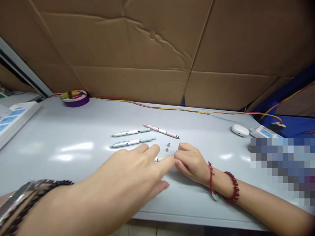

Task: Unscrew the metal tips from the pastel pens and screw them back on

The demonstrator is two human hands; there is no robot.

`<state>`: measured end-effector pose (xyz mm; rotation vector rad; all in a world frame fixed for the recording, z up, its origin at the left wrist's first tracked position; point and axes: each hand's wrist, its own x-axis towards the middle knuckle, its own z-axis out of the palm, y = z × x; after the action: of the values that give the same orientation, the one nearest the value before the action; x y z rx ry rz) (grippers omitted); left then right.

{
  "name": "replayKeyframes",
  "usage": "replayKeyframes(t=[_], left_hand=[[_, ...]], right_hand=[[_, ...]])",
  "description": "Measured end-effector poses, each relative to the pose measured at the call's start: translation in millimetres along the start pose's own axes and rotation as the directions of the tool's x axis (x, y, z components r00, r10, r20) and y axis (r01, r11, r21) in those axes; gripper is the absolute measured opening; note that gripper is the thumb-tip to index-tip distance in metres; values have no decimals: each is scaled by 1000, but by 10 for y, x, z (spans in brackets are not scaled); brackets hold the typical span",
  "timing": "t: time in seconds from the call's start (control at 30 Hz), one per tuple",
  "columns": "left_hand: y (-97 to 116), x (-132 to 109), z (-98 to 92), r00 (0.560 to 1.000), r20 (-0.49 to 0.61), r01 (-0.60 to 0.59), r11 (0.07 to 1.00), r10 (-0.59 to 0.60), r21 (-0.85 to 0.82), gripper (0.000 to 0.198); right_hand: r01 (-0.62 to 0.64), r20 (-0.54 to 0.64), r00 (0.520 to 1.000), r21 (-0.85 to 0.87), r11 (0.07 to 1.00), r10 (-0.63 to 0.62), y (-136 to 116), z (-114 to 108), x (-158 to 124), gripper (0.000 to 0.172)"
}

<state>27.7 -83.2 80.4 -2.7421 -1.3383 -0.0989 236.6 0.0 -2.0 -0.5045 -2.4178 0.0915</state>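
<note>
My left hand [137, 170] reaches over the table from the left, its index finger stretched out and the thumb apart below it. Those fingertips come close to my right hand [189, 162], which is closed like a fist; whatever it holds, if anything, is hidden. Behind my left fingers shows a short piece of a cream pen [158, 159], mostly covered. Beyond the hands lie a light blue pen [133, 142], a pale green pen [130, 132] and a pink pen [162, 131]. Two small metal pen tips [168, 144] rest near the right knuckles.
A round purple tin [76, 99] stands at the back left. Thin red and yellow wires [157, 107] run along the cardboard wall [123, 46]. A white earbud case [240, 130] and a white device [265, 132] are at the right. Another white device [22, 113] stands left.
</note>
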Motion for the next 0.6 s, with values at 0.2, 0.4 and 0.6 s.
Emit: replayKeyframes(t=[0.2, 0.4, 0.6], left_hand=[[-310, 380, 467, 998, 70, 6, 999, -2, -51, 22], [-446, 250, 745, 997, 26, -67, 981, 73, -184, 38], [-507, 241, 769, 994, -7, -107, 932, 111, -347, 47]], right_hand=[[-155, -83, 981, 181, 971, 172, -6, -41, 22, 29], [-162, -13, 986, 211, 964, 168, 2, -6, 58, 30], [-101, 4, 995, 138, 985, 102, -29, 53, 97, 41]])
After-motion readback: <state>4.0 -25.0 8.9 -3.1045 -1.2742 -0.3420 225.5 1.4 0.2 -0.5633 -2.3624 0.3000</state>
